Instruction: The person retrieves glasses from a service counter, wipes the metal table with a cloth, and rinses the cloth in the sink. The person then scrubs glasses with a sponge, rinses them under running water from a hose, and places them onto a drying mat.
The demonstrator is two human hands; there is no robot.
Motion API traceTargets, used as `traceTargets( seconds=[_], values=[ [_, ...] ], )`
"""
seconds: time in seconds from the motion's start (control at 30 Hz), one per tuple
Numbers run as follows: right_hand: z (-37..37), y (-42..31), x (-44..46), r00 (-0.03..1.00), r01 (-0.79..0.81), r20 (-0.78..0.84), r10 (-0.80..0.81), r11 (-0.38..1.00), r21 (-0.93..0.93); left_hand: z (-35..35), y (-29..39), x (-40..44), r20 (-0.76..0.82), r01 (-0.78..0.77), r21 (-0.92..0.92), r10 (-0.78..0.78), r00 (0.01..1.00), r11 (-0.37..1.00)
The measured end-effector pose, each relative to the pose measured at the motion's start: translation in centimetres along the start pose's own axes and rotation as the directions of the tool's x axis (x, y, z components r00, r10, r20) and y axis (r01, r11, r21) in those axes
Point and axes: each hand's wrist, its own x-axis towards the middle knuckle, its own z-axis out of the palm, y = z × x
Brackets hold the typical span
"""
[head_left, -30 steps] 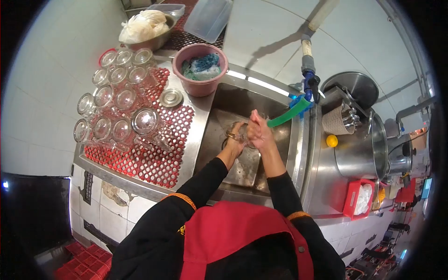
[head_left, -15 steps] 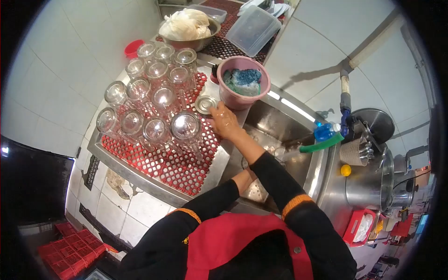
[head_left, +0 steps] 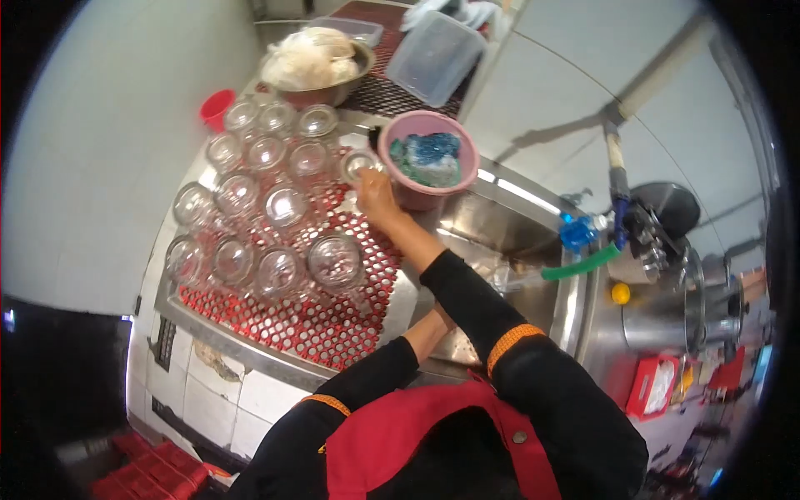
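Note:
My right hand [head_left: 377, 197] reaches across to the far right of the red mat, its fingers closed at the side of an upturned glass mug [head_left: 360, 164]. Only the round base of that mug shows clearly. Several more clear glass mugs [head_left: 336, 260] stand upside down in rows on the red perforated mat [head_left: 325, 329]. Just right of my right hand is a pink bucket [head_left: 429, 196] holding a blue and green scrubbing cloth [head_left: 433, 150]. My left hand [head_left: 445, 317] is low over the steel sink [head_left: 492, 221], under my right forearm; its fingers are hidden.
A green hose [head_left: 583, 265] runs into the sink beside a blue bottle [head_left: 577, 233]. Behind the mugs are a red cup [head_left: 217, 110], a metal bowl [head_left: 362, 62] with a pale bundle, and a clear plastic container [head_left: 435, 58]. A large pot [head_left: 658, 321] stands right.
The view has shifted slightly, so the mugs appear lower. My right hand has moved a little up and left in view with the mug. My left hand stays at the sink.

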Motion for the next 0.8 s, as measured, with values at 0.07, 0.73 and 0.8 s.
traceTargets(
  seconds=[0.07, 0.73, 0.8],
  values=[
    [-2.6, -0.9, -2.6, 0.996, -0.077, -0.044, 0.081, 0.993, 0.088, 0.2, 0.7, 0.6, 0.091, 0.107, -0.331, -0.081, 0.993, 0.937],
    [-41.5, -13.9, 0.3, 0.806, -0.41, -0.199, 0.558, 0.284, -0.867, 3.7, -0.6, 7.6, -0.465, 0.169, -0.132, -0.211, 0.86, 0.977],
    [-41.2, -12.8, 0.3, 0.801, -0.382, -0.186, 0.569, 0.247, -0.891, 3.2, -0.1, 7.4, -0.402, 0.205, -0.043, -0.204, 0.892, 0.978]
  ],
)
